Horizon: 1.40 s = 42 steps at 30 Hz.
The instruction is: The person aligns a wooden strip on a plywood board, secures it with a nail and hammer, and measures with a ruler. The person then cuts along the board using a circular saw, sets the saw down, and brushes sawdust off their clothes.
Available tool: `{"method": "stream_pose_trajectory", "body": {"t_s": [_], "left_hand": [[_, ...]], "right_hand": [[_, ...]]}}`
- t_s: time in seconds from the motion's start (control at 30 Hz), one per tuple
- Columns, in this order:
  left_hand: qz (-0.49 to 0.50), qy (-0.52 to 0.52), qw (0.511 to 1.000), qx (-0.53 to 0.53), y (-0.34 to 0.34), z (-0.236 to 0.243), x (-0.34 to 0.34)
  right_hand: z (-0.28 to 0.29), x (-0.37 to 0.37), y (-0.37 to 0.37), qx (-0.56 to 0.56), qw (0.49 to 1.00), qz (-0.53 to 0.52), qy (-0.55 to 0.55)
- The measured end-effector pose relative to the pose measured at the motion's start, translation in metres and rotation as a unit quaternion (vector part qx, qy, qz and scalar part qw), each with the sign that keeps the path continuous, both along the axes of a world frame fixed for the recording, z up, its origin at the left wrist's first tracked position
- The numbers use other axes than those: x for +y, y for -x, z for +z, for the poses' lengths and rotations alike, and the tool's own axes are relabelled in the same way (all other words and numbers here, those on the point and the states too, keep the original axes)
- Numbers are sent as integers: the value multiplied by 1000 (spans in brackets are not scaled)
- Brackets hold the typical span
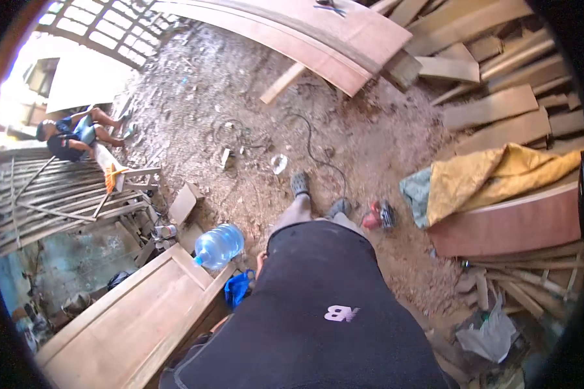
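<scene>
Only a sliver of my left hand (261, 260) shows at the left edge of my dark shirt; its fingers are mostly hidden, so I cannot tell whether it holds anything. Just left of it lies a blue cloth or bag (238, 289). A clear blue water jug (219, 246) rests on its side close by, with its cap end toward a panelled wooden door (143, 318). My right hand is out of sight. Past my feet, a red and black object (377, 215), perhaps a power tool, sits on the dirt floor.
Long boards (344, 39) lie across the top, with stacked lumber (499, 123) at the right. A yellow cloth (486, 172) drapes over a reddish panel (512, 223). A black cable (311, 146) crosses the floor. Another person (78, 135) sits at far left; a white plastic bag (490, 334) lies lower right.
</scene>
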<state>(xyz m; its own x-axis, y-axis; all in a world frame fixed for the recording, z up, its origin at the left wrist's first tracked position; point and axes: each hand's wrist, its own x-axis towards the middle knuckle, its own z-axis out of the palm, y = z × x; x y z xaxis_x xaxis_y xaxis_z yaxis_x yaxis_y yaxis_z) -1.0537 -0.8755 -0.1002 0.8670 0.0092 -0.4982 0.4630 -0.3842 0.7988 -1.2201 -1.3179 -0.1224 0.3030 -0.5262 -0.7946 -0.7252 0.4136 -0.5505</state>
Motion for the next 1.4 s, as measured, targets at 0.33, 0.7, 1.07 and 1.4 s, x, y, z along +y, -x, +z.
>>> {"method": "stream_pose_trajectory", "body": {"t_s": [0.33,0.7,1.07,1.4], "left_hand": [[13,15,999,32,-30,73,7],[9,25,999,47,-56,87,18],[-7,33,999,33,-73,104,25],[-76,186,971,131,-132,149,12]], "right_hand": [[85,-3,-73,-81,993,84,-5],[116,2,-80,-88,992,94,-9],[113,-3,-75,-119,986,116,-12],[174,-11,-230,-212,941,264,-20]]}}
